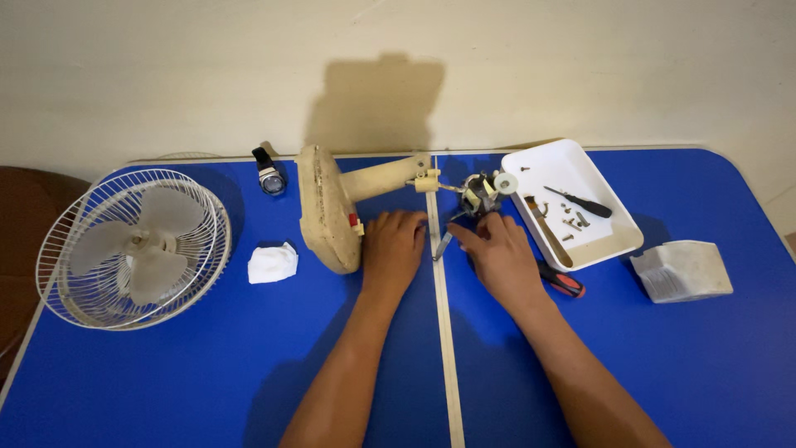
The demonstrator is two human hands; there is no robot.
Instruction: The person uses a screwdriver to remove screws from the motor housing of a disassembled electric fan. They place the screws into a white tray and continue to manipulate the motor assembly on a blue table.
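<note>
Hands first: my left hand (393, 247) lies palm down on the blue table (207, 382), fingers loosely curled and gripping nothing, its knuckles just beside the round cream base of the fan stand (325, 207), which lies tipped on its side. My right hand (497, 253) is also flat and relaxed, fingertips reaching up to the small fan motor (479, 195) at the end of the stand's neck; I can't tell whether the fingertips actually pinch the thin metal piece (443, 245) poking out below the motor or merely touch it, so I call that grip unclear. Between the two hands runs the pale seam of the table. Peeking out from under my right wrist is a screwdriver with a red and black handle (565, 283). Further right sits a white tray (609, 241) with a dark-handled screwdriver (580, 202), a few loose screws (574, 221) and a long flat tool. Beyond that, a pale ribbed plastic cover (684, 270) rests near the table's right edge. Out to the left I see a crumpled white cloth (272, 263), a wristwatch (269, 174) near the wall, and the white wire fan guard with its blades (133, 247) lying flat.
</note>
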